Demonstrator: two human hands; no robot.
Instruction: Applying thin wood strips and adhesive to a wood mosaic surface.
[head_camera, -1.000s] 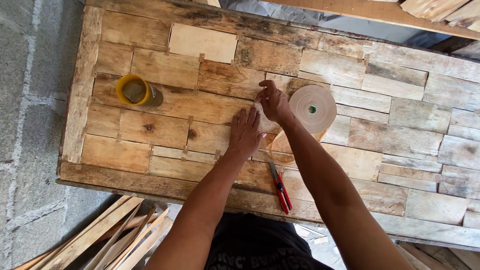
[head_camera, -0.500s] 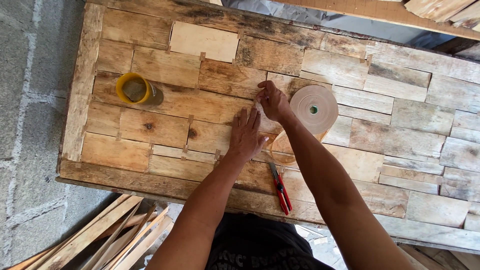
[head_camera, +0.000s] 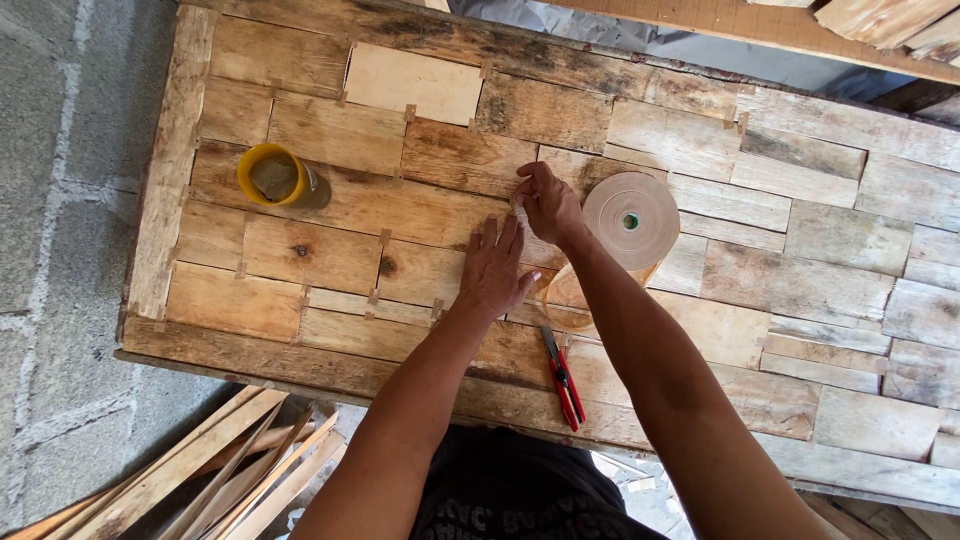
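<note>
Left hand (head_camera: 493, 268) lies flat, fingers spread, palm down on the patchwork wooden panel (head_camera: 300, 255) mid-width, holding nothing. Right hand (head_camera: 546, 203) just above it, fingertips pinched on a small strip end, too small to identify. Tape roll (head_camera: 631, 221) touches the right wrist. Red pliers (head_camera: 563, 378) near the front edge. Yellow cup (head_camera: 272, 176) toward the left edge.

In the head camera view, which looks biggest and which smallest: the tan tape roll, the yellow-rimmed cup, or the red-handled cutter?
1. Tan tape roll, the widest thing of the three.
2. Yellow-rimmed cup and red-handled cutter: unsure. The cutter is longer but very thin, the cup rounder and fuller, so they look about alike. All lie on the wooden board.
</note>
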